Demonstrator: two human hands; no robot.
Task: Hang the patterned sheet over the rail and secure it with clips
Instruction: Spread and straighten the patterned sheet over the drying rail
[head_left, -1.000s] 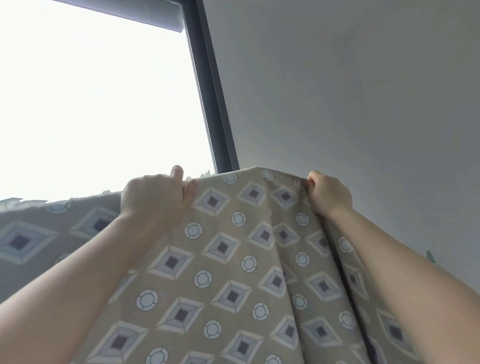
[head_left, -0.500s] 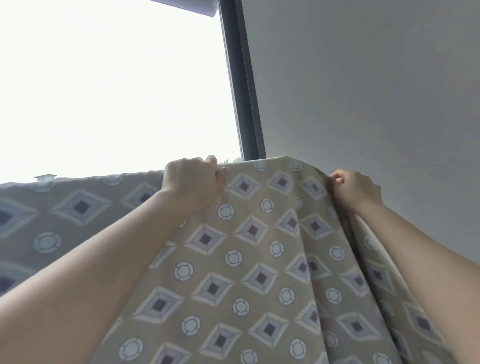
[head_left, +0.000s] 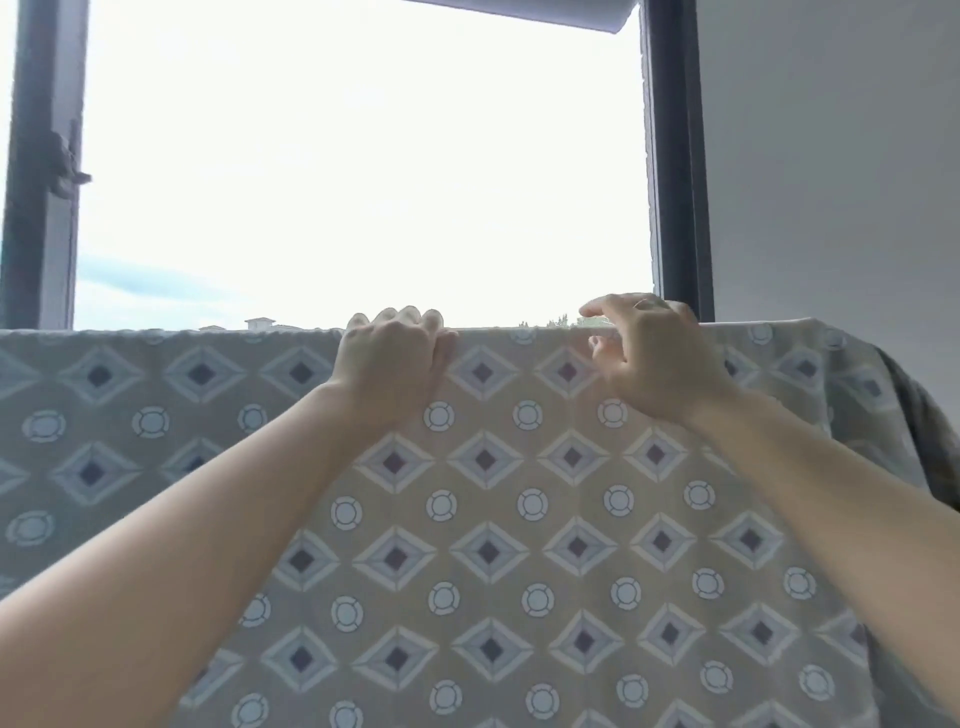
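The patterned sheet (head_left: 519, 499), beige with grey diamonds and white rings, hangs across the whole view, and its top fold runs level at mid-height. The rail beneath that fold is hidden by the cloth. My left hand (head_left: 392, 358) rests on the top edge with its fingers curled over the fold. My right hand (head_left: 654, 358) hovers at the top edge further right, fingers spread and thumb apart, holding nothing. No clips are in view.
A bright window (head_left: 363, 156) fills the space behind the sheet, with a dark frame post (head_left: 675, 156) to the right and another frame post (head_left: 41, 156) at the left. A grey wall (head_left: 831, 156) lies right of the window. The sheet's right end (head_left: 893, 395) droops in folds.
The sheet's top edge has gone from a raised peak to a level line. My right hand has let go and spread its fingers. The view has swung left toward the window.
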